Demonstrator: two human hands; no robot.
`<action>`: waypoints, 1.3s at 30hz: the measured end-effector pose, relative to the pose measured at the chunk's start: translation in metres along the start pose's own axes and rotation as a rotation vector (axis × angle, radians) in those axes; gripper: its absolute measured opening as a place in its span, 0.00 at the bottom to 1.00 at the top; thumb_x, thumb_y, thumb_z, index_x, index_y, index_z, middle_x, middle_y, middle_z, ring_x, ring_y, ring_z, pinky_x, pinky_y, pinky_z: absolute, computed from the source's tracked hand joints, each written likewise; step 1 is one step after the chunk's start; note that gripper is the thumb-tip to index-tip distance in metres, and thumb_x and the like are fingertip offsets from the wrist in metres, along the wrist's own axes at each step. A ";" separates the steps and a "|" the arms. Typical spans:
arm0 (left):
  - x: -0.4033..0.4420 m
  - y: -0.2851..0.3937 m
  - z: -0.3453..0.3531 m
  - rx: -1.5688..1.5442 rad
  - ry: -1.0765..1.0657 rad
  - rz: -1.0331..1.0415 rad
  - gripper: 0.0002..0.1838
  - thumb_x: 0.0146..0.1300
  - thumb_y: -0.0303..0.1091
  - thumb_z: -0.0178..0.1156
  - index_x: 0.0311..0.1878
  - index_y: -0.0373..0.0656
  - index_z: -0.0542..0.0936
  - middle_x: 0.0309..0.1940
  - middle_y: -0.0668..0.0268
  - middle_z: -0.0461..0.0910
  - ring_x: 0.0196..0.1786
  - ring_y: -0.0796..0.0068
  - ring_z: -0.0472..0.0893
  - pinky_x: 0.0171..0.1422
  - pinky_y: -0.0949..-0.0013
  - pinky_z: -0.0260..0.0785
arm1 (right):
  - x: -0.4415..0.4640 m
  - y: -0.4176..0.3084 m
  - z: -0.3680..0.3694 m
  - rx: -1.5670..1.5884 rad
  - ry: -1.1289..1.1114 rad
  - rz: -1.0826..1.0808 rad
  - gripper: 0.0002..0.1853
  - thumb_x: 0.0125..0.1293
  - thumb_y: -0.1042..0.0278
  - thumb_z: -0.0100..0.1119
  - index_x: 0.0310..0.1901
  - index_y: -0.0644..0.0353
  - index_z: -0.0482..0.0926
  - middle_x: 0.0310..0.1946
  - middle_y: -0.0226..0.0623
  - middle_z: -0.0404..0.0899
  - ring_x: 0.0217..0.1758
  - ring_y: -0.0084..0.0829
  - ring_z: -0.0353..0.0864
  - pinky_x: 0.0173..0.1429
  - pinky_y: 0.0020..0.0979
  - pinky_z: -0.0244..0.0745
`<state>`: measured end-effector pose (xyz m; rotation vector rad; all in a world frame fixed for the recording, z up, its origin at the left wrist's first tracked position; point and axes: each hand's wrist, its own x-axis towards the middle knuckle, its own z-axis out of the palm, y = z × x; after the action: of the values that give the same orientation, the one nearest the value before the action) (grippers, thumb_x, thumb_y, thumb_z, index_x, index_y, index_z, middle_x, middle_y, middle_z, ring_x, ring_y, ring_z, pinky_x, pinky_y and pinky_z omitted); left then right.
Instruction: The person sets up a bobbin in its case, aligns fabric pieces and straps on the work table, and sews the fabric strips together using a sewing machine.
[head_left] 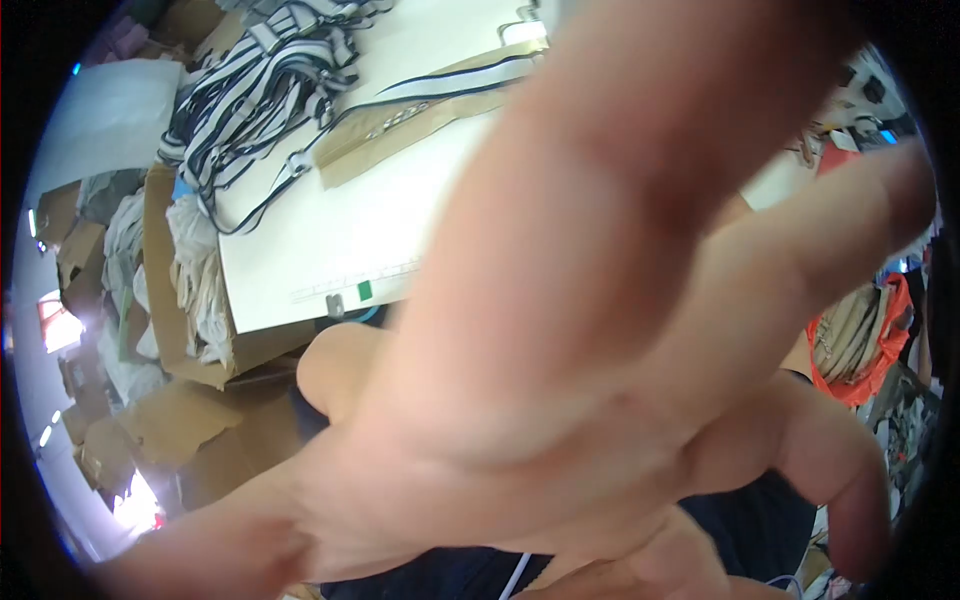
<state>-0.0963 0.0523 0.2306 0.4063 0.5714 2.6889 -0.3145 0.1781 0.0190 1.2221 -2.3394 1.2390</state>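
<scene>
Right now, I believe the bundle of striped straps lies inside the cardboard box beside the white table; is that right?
Not quite: the head view shows the bundle of striped straps lying on the white table, not inside the cardboard box. The box is indeed beside the table.

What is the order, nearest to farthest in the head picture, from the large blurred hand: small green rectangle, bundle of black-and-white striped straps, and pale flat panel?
As seen in the picture, from the large blurred hand:
1. Small green rectangle, on the table's near edge.
2. Bundle of black-and-white striped straps, far side.
3. Pale flat panel, upper left.
</scene>
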 end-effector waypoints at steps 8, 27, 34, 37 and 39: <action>0.007 0.015 -0.002 0.007 0.127 0.112 0.29 0.72 0.49 0.46 0.69 0.40 0.60 0.66 0.47 0.62 0.70 0.49 0.62 0.69 0.45 0.64 | 0.000 0.009 -0.005 0.050 -0.134 0.051 0.05 0.61 0.68 0.63 0.34 0.61 0.81 0.30 0.38 0.81 0.34 0.33 0.78 0.41 0.34 0.72; -0.004 0.010 -0.130 0.487 0.540 0.205 0.39 0.57 0.13 0.54 0.73 0.46 0.56 0.71 0.55 0.57 0.70 0.57 0.65 0.69 0.58 0.64 | 0.009 -0.025 -0.017 0.099 -0.106 0.161 0.08 0.58 0.69 0.67 0.27 0.62 0.78 0.22 0.35 0.77 0.27 0.33 0.75 0.35 0.32 0.71; -0.007 0.010 -0.132 0.531 0.567 0.171 0.42 0.54 0.08 0.52 0.72 0.46 0.56 0.71 0.55 0.57 0.71 0.58 0.64 0.68 0.60 0.64 | 0.005 -0.016 -0.013 0.031 -0.078 0.099 0.08 0.57 0.69 0.67 0.28 0.60 0.78 0.23 0.34 0.77 0.29 0.32 0.75 0.37 0.32 0.71; -0.007 0.012 -0.133 0.430 0.600 0.126 0.43 0.52 0.07 0.52 0.72 0.46 0.57 0.70 0.54 0.58 0.71 0.58 0.63 0.67 0.65 0.65 | 0.004 -0.015 -0.013 0.029 -0.073 0.097 0.08 0.57 0.69 0.67 0.28 0.60 0.78 0.24 0.33 0.77 0.29 0.32 0.74 0.38 0.33 0.71; -0.008 0.016 -0.138 0.271 0.623 0.087 0.44 0.51 0.06 0.53 0.72 0.47 0.57 0.69 0.52 0.58 0.71 0.58 0.63 0.67 0.68 0.65 | 0.003 -0.014 -0.011 0.025 -0.071 0.098 0.08 0.57 0.68 0.67 0.28 0.59 0.78 0.24 0.33 0.76 0.29 0.32 0.74 0.39 0.33 0.70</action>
<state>-0.1411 -0.0107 0.1154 -0.3734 1.1157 2.8082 -0.3074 0.1810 0.0360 1.1912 -2.4690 1.2791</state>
